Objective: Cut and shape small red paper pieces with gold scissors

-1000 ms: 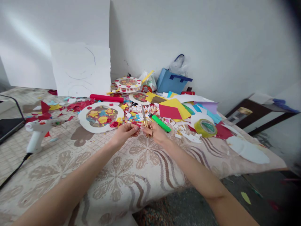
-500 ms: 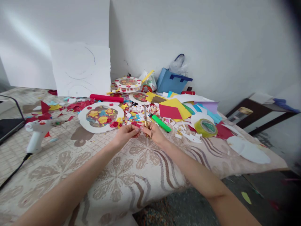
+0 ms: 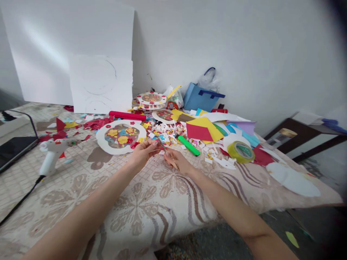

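My right hand (image 3: 177,162) grips a small pair of gold-handled scissors (image 3: 163,147), blades pointing up and to the left. My left hand (image 3: 143,152) is pinched on a small pale paper scrap right at the blades. Both hands hover over a patterned cloth (image 3: 141,202), just in front of a heap of coloured paper scraps (image 3: 165,131). A white round cutout with red and yellow flowers (image 3: 120,135) lies just left of my left hand. A green marker (image 3: 191,145) lies to the right of the scissors.
A white glue gun (image 3: 52,153) with a black cord lies at the left. A tape roll (image 3: 240,151), coloured paper sheets (image 3: 202,129), a blue bag (image 3: 202,99) and white boards (image 3: 101,85) stand behind. A dark side table (image 3: 298,135) is at the right.
The scissors have tilted from nearly upright to leaning left toward my left hand. The camera has shifted a little, so everything sits slightly lower and to the right.
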The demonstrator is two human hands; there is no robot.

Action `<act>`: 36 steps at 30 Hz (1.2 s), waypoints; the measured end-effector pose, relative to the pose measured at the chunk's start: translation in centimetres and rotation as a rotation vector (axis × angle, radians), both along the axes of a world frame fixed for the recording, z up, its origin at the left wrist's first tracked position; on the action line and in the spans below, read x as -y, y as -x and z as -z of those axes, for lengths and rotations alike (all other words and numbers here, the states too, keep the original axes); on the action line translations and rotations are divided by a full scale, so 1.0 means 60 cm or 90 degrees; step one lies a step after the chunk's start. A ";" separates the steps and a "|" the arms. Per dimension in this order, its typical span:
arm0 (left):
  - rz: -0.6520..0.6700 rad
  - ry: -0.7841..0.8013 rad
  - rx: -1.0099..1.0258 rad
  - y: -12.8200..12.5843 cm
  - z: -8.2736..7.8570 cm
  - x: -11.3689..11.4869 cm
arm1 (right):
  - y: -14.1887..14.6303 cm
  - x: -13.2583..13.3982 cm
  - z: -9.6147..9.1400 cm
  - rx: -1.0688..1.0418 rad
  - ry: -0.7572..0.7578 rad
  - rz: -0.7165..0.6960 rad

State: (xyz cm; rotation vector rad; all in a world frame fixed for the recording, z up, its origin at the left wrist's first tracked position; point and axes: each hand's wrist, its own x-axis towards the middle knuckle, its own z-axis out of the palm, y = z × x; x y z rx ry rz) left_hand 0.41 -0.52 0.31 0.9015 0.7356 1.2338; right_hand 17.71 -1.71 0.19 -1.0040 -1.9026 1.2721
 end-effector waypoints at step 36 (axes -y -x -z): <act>-0.014 0.012 -0.013 -0.002 0.003 -0.003 | -0.005 -0.006 0.004 0.155 -0.130 0.067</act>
